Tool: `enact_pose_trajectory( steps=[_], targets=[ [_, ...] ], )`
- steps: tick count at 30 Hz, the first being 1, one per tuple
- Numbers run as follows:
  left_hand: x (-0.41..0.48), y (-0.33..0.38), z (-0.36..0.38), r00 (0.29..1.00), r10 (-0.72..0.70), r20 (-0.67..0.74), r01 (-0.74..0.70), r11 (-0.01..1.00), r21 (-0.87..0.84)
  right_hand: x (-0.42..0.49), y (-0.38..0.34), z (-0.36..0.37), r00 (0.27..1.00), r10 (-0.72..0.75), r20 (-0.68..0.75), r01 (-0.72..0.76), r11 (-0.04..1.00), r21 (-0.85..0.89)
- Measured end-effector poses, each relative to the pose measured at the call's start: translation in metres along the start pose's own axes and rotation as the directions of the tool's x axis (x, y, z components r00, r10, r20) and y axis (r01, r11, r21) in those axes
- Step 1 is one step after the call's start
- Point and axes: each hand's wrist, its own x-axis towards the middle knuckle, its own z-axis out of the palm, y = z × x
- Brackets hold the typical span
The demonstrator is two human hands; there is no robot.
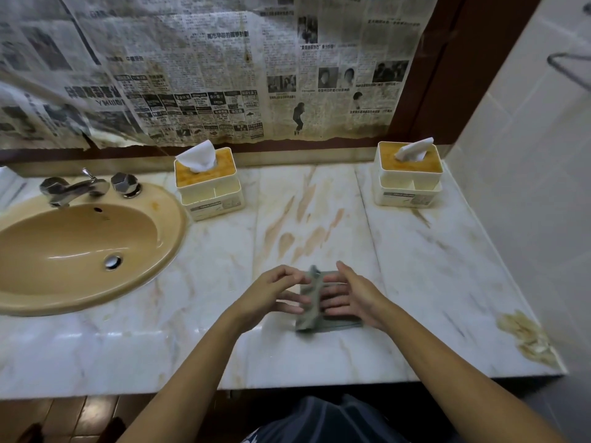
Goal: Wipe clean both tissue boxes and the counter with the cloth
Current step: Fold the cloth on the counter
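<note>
A grey-green cloth (339, 322) lies on the white marble counter (431, 282) near its front edge, with one side raised in a fold. My left hand (271, 292) pinches that raised fold. My right hand (355, 295) rests flat on the cloth with straight fingers. Two cream tissue boxes with orange-stained tops stand at the back: one (209, 187) beside the sink, the other (409, 177) near the right wall. Brownish streaks (307, 225) cross the counter's middle, and a yellow-brown stain (527, 337) marks its front right corner.
A tan sink (80, 247) with a chrome faucet (73, 187) fills the left end of the counter. Newspaper (192, 75) covers the wall behind. A tiled wall (527, 155) bounds the counter on the right.
</note>
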Motion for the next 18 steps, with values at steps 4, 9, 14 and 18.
enact_pose_trajectory(
  steps=[4,9,14,18],
  targets=[
    [0.013,-0.016,0.000,0.976,0.138,-0.168,-0.074,0.937,0.343,0.007,0.006,-0.007,0.996,-0.049,-0.078,0.040,0.993,-0.108],
    [0.029,-0.053,-0.001,0.933,0.360,0.017,-0.171,0.400,0.901,0.016,0.014,-0.020,0.934,-0.294,-0.201,0.195,0.894,-0.403],
    [0.040,-0.058,0.008,0.935,0.344,0.085,-0.167,0.219,0.961,0.015,0.004,-0.025,0.853,-0.456,-0.254,0.245,0.779,-0.578],
    [0.044,-0.062,0.008,0.947,0.311,0.080,-0.142,0.183,0.973,0.010,0.000,-0.031,0.915,-0.379,-0.139,0.213,0.745,-0.632]
  ],
)
